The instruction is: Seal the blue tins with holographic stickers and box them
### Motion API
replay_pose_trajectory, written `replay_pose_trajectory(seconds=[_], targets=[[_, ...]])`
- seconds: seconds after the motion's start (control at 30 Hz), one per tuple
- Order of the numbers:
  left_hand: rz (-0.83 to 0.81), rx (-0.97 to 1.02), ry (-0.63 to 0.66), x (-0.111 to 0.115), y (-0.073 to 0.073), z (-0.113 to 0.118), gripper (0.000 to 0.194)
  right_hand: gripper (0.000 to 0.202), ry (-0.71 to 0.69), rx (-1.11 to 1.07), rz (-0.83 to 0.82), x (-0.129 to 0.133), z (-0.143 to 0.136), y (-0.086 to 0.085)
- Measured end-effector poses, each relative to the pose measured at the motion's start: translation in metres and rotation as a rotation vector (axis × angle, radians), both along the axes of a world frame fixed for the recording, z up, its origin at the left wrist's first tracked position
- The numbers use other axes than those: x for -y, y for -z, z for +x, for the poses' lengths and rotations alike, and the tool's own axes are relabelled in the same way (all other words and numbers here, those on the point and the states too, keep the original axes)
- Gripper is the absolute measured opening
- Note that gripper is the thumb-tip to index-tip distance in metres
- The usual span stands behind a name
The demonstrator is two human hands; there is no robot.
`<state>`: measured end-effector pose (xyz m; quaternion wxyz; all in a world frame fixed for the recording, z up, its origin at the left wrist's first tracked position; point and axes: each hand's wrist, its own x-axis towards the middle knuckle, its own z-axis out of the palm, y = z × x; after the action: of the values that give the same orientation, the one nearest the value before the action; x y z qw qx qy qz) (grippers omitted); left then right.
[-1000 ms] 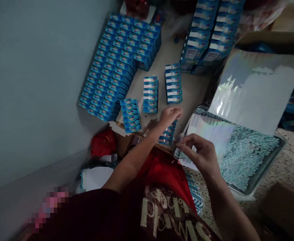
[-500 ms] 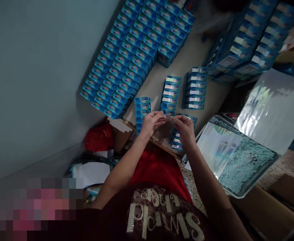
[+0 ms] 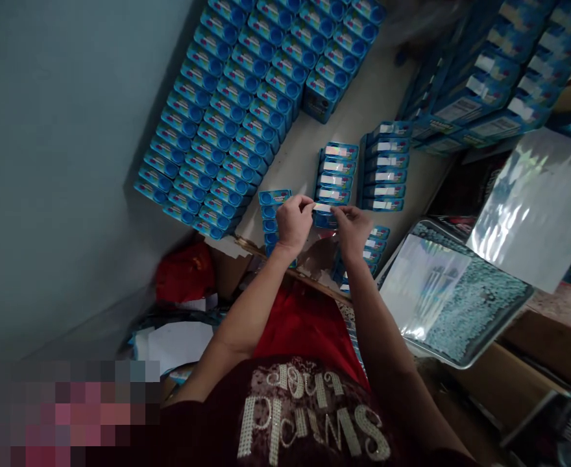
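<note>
Between both hands a small shiny sticker strip [image 3: 322, 207] is stretched over the near end of a short row of blue boxes [image 3: 335, 180]. My left hand [image 3: 295, 224] pinches the strip's left end, and my right hand [image 3: 353, 228] pinches its right end. Pale strips show on the tops of the farther boxes in that row. Another row of blue boxes [image 3: 274, 196] is partly hidden behind my left hand. To the right stands a row with strips [image 3: 387, 162], and a lower row [image 3: 376, 245] is beside my right hand.
Many blue boxes [image 3: 246, 110] stand in a large block along the wall. Stacked boxes [image 3: 465, 97] fill the back right. A tray [image 3: 490, 311] bearing a shiny sheet [image 3: 424, 285] lies at the right, near another sheet [image 3: 533, 207]. A red bag [image 3: 185, 272] sits below left.
The hands have moved slightly up, and the strip is now stretched flat over the near box of the middle row. The view has shifted a little.
</note>
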<state>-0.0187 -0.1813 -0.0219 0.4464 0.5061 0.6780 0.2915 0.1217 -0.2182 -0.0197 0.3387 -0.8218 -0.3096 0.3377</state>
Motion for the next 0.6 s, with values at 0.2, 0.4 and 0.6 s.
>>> replay_pose_trajectory(seconds=[0.2,0.4,0.6], targets=[[-0.029,-0.011,0.019,0.001,-0.002,0.002,0.012,0.035,-0.031,0.044,-0.036,-0.001,0.002,0.005],[-0.025,-0.072,0.058,0.002,-0.001,0.002,0.015,0.035,-0.078,0.098,-0.062,-0.002,0.002,0.003],[-0.070,-0.079,0.081,-0.002,0.008,0.012,0.018,0.032,-0.106,0.250,-0.158,-0.008,0.003,0.008]])
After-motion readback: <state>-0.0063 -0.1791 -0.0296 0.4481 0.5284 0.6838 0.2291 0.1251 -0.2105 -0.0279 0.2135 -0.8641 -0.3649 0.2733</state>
